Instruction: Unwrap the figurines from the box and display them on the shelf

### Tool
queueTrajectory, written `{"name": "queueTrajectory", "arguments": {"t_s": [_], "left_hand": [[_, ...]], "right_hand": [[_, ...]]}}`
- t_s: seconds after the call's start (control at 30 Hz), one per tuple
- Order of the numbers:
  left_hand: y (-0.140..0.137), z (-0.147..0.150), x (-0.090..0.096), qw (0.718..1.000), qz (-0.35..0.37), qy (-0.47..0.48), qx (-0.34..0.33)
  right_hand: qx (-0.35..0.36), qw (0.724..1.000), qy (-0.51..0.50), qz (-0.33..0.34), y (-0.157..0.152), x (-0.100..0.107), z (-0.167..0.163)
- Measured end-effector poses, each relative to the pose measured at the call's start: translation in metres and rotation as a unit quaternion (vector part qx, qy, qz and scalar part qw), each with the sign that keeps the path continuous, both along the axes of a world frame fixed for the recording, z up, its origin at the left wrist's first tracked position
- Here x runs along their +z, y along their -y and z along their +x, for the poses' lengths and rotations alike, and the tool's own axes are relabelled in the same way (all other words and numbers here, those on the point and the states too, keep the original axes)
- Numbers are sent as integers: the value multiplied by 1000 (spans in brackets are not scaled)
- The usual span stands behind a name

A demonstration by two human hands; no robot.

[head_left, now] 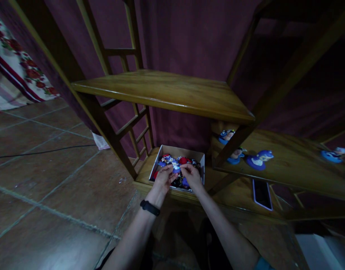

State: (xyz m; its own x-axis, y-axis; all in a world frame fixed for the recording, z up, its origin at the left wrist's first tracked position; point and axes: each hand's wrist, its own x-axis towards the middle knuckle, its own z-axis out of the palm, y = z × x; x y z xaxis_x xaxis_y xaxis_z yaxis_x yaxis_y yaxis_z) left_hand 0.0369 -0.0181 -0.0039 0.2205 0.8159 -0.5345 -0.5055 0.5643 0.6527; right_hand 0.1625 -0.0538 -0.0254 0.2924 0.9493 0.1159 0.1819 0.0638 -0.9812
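Note:
Between my two hands, over an open box, is a small blue and white figurine [176, 165]. My left hand [164, 176] grips it from the left, fingers closed round its edge. From the right, my right hand [191, 175] pinches it with thumb and fingertips. Under my hands the white cardboard box [202, 161] holds several more figurines in red, blue, black and white. It stands on the low wooden shelf [145, 176]. My hands and wrists hide part of the box's front and contents. A black band [150, 207] circles my left wrist.
A wooden shelf board [161, 88] spans above the box. On the right-hand shelf [290, 161] stand a blue-purple figurine [259, 160] and several others. A dark phone-like object with a pale frame [262, 194] lies below. Purple curtain [183, 41] hangs behind; tiled floor [62, 210] lies left.

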Motion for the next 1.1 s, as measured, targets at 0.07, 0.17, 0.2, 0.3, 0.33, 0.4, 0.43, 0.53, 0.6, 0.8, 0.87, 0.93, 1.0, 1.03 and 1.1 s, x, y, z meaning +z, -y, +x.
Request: {"name": "queueTrajectory", "arguments": {"t_s": [0.07,0.17,0.2,0.3,0.33,0.4,0.43,0.53,0.6,0.8,0.87,0.93,1.0,1.03,1.1], "left_hand": [[-1,-1,-1,1000,-12,18,-15],[-1,-2,-1,999,-15,32,-28],[-1,-2,-1,999,-13,29,-31],[-2,-2,-2,999,-5,14,-38],[-3,-2,-3,999,-1,9,-40],[-5,-2,-4,999,5,3,-42],[-5,-2,-5,999,7,2,-44],[-7,-3,-8,999,14,0,-44],[-8,-3,-9,999,18,3,-39],[-8,-3,-9,999,23,11,-42],[-7,-3,-7,999,32,8,-41],[-6,-4,-4,998,46,2,-39],[-4,-4,0,998,55,-6,-37],[-4,-4,2,998,55,-11,-36],[-2,-4,4,998,50,-21,-33]], "right_hand": [[5,1000,-11,3,2,5,-1],[11,1000,-8,10,5,10,-3],[11,1000,4,14,5,11,-4],[5,996,83,39,8,16,-6],[3,992,114,48,9,18,-7],[4,983,171,60,12,23,-8],[8,979,192,62,14,25,-9],[28,972,226,58,19,30,-10],[39,970,233,54,21,32,-11],[45,969,235,59,24,34,-11],[44,968,240,55,24,34,-11],[39,967,248,45,23,33,-11],[31,967,252,37,22,30,-10],[27,967,249,34,21,27,-9],[20,973,228,30,17,19,-7]]}}
